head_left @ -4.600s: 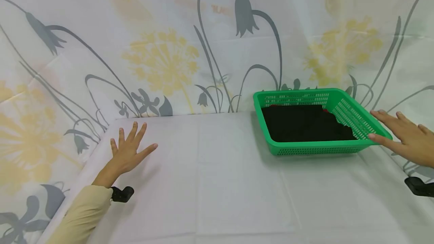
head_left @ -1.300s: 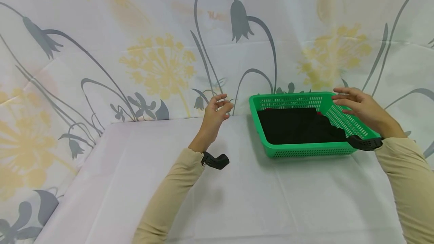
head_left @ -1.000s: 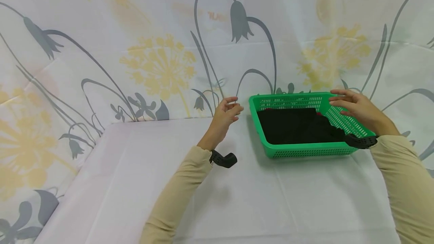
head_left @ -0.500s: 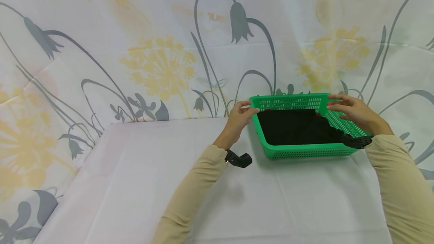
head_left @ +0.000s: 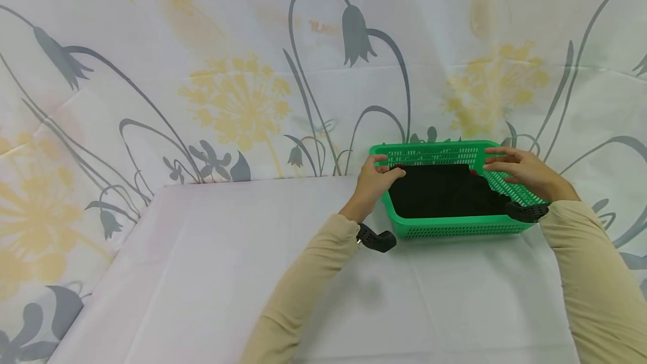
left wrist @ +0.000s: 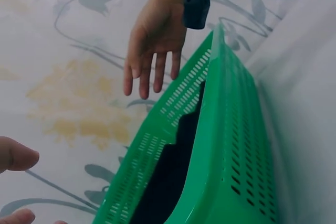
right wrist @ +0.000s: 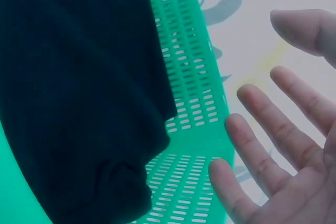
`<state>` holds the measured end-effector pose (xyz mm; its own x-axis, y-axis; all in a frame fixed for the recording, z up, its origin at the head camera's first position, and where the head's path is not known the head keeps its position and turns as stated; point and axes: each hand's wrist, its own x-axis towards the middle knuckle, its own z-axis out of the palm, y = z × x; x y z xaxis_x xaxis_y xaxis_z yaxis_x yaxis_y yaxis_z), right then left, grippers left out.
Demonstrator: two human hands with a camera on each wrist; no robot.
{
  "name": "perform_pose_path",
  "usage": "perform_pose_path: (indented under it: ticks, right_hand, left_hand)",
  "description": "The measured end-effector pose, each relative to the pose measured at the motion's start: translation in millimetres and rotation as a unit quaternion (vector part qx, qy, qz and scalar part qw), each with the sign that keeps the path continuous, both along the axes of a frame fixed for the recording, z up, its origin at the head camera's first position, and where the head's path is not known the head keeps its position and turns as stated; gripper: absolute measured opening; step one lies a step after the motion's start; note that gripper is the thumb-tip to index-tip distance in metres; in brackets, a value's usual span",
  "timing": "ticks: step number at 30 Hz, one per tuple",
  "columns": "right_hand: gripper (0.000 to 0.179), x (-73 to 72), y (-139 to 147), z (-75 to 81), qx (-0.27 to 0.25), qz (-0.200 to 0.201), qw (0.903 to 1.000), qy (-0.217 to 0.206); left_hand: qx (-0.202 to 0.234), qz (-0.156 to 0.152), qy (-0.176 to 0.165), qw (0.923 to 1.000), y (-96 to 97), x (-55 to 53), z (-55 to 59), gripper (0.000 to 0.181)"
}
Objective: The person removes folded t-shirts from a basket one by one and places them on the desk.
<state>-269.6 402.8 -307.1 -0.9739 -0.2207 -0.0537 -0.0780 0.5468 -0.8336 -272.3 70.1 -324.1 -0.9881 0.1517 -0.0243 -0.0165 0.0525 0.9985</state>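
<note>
A green plastic basket with slotted walls holds a folded black cloth. Small bits of red peek out at the cloth's far edge. My left hand overlaps the basket's left rim in the head view, thumb pointing over the cloth, holding nothing. My right hand hovers over the basket's right side, fingers extended toward the left. In the right wrist view the fingers of that right hand are spread and apart from the cloth. The left wrist view shows only a thumb and fingertips of my left hand.
The basket stands at the back right of a table with a white cover. Behind it hangs a curtain with grey and yellow flowers. Each wrist wears a black camera mount, the left one just in front of the basket.
My left hand has come from the table's left side across to the basket's left rim. The right hand has moved left over the basket from its right edge. The basket and cloth stay put.
</note>
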Motion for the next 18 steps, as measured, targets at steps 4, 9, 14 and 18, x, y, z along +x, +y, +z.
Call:
perform_pose_path:
  ticks: [4, 9, 14, 18]
  right_hand:
    - [0.040, -0.3, 0.8, -1.6, 0.000, -0.001, 1.0000, -0.003]
    - [0.044, -0.1, 0.4, -2.7, -0.002, 0.001, 1.0000, -0.007]
    - [0.054, -0.1, -2.2, -2.5, 0.003, 0.002, 0.9999, -0.012]
    - [0.059, -1.5, -2.8, -3.7, 0.004, 0.000, 0.9998, -0.018]
  left_hand:
    - [-0.021, -0.004, -0.003, 0.9998, 9.5, 0.3, 0.1, 0.059]
    - [-0.047, 0.004, 0.003, 0.9989, 20.5, 0.6, -1.1, 0.062]
    - [-0.065, 0.017, 0.001, 0.9978, 30.8, 0.0, -3.2, 0.062]
    - [-0.067, 0.019, -0.007, 0.9976, 37.6, -1.3, -4.9, 0.060]
